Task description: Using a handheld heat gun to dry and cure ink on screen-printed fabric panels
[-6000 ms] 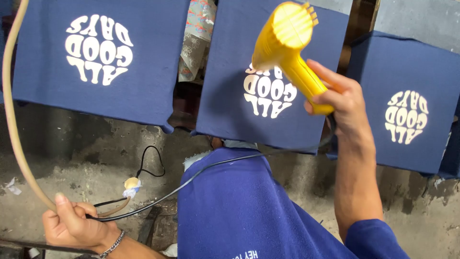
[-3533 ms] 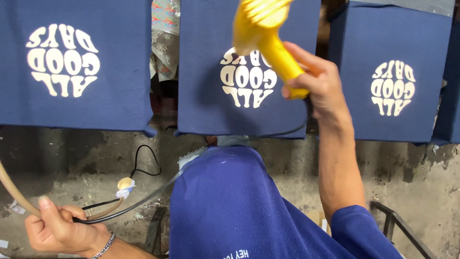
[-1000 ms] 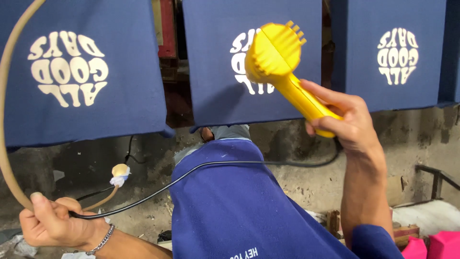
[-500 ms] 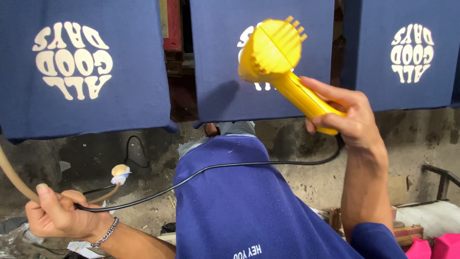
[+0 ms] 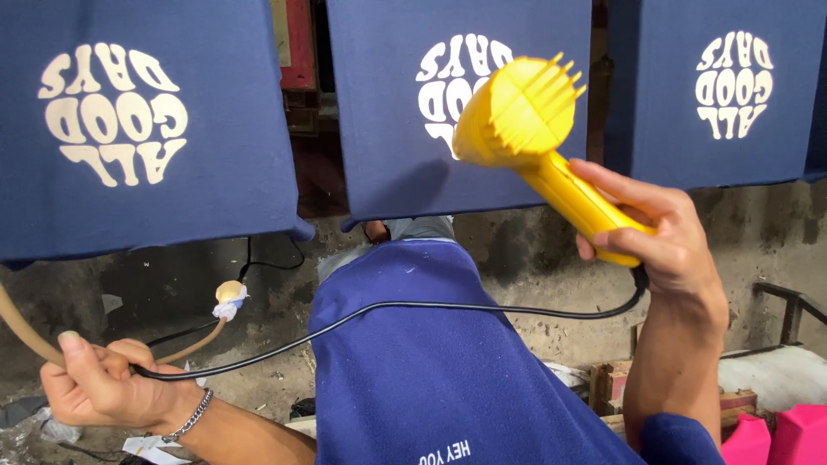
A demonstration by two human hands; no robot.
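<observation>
the yellow heat gun (image 5: 538, 146) sits upper centre-right in the view, its wide ribbed nozzle aimed up and away at the middle navy fabric panel (image 5: 405, 112), close to the cream round print (image 5: 448, 90) on it; whether the nozzle touches the cloth cannot be told. the tool's long axis runs on a slant, from the handle at lower right up to the nozzle at upper left, so the panel lies up and to the left of the grip. the right hand (image 5: 659, 237) is closed around the handle, fingers wrapped over its top, and it is the hand nearer the panel. a black cord (image 5: 413, 306) leaves the base of the handle, sags across the person's blue top (image 5: 448, 370) and ends in the left hand (image 5: 103, 387), which is closed on the cord together with a tan rubber hose (image 5: 21, 331) that curves off the left edge. a second tan hose end wrapped in white tape (image 5: 228, 297) stands just beyond that hand. to either side hang two more navy panels, the left panel (image 5: 129, 129) and the right panel (image 5: 715, 86), each with the same cream lettering shaped into a circle, seen upside down. behind the gap between the left and middle panels shows a red frame (image 5: 297, 43). below are a rough grey wall (image 5: 517, 250), and at lower right bright pink containers (image 5: 775, 435) beside wooden blocks (image 5: 612, 387).
</observation>
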